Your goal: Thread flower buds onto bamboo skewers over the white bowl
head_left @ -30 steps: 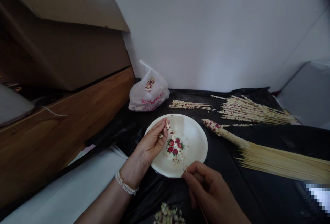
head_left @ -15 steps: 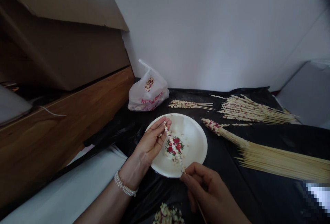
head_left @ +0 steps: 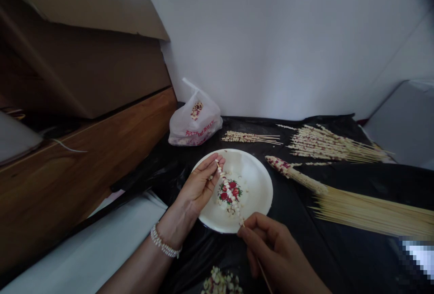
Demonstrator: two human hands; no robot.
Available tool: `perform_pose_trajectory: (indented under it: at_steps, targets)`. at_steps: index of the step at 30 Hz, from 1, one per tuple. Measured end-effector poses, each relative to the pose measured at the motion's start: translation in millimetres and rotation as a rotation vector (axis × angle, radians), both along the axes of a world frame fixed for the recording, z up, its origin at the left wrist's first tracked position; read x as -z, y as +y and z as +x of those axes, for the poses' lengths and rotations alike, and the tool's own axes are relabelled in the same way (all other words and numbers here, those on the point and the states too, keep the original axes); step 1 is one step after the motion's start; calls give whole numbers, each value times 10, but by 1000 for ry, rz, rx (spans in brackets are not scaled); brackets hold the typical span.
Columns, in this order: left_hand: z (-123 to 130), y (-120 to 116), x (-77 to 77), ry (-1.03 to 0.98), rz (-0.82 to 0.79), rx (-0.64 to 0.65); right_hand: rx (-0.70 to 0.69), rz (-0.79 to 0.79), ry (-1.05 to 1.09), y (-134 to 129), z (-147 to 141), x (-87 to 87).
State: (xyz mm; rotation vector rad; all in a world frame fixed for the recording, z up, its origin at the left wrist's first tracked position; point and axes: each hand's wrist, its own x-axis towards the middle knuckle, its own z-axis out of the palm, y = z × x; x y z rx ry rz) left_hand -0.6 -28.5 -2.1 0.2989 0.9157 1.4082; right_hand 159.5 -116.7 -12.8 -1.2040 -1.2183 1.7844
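Right hand (head_left: 271, 246): grip closed on bare lower shaft of kernel-threaded skewer (head_left: 226, 187). Skewer tilted, over white floral basin (head_left: 259, 185). Left hand (head_left: 200, 185): grip loosely open, fingers curled beside the tip; contact unclear. Beyond basin: plastic bag (head_left: 195, 124), small threaded-skewer bundle (head_left: 239, 137). Bare skewers (head_left: 373, 210) to right, on black-covered worktop (head_left: 294, 194).

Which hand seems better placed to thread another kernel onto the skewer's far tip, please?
Probably the left hand: its fingers are beside that tip, while the right hand grips the skewer lower down.
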Motion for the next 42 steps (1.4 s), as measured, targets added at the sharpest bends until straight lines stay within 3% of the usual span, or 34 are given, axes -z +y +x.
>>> perform_pose_trajectory:
  at_steps: [25,30,35,42]
  targets:
    - [34,-15,30,118,50,-19,-37,-164,131,-9,8,-29]
    - [32,-19,34,150,63,2,-4,-95,112,-30,-7,69]
    - [11,-15,17,109,72,35,-5,13,8,-13,5,30]
    - [-15,5,-30,-42,-94,0,-1,138,-116,38,35,17]
